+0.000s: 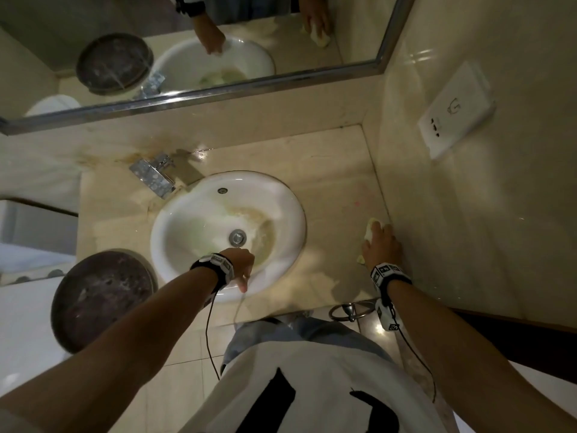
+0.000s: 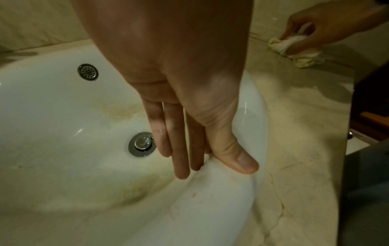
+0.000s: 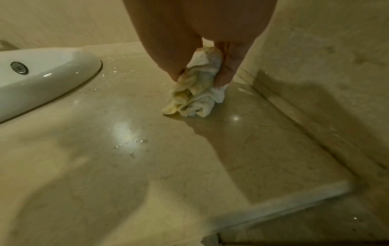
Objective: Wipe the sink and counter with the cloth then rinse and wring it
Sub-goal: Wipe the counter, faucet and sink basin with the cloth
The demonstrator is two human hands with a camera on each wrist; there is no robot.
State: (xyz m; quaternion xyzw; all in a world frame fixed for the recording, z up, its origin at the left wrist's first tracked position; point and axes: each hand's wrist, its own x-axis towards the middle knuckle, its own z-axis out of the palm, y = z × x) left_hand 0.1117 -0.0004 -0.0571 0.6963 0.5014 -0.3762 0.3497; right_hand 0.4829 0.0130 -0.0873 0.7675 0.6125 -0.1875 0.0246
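Observation:
A crumpled, yellow-stained white cloth [image 1: 370, 228] [image 3: 195, 98] lies on the beige stone counter [image 1: 327, 182] [image 3: 105, 166], close to the right wall. My right hand [image 1: 382, 245] [image 3: 200, 78] grips the cloth from above, thumb and fingers pinching its folds against the counter. The cloth [image 2: 303, 56] and right hand [image 2: 328, 25] also show at the far right of the left wrist view. The white round sink [image 1: 187, 220] [image 2: 52, 108] has brown-yellow stains around its drain [image 1: 238, 237]. My left hand [image 1: 240, 264] [image 2: 212, 166] rests on the sink's near rim, straight fingers inside the basin and thumb on the rim.
A chrome faucet [image 1: 154, 175] stands at the sink's back left. A dark round bin lid [image 1: 103, 298] sits left of the counter. A mirror [image 1: 187, 42] runs along the back, a wall socket [image 1: 456, 110] is on the right wall, and a towel ring [image 1: 351, 310] hangs below the counter's front edge.

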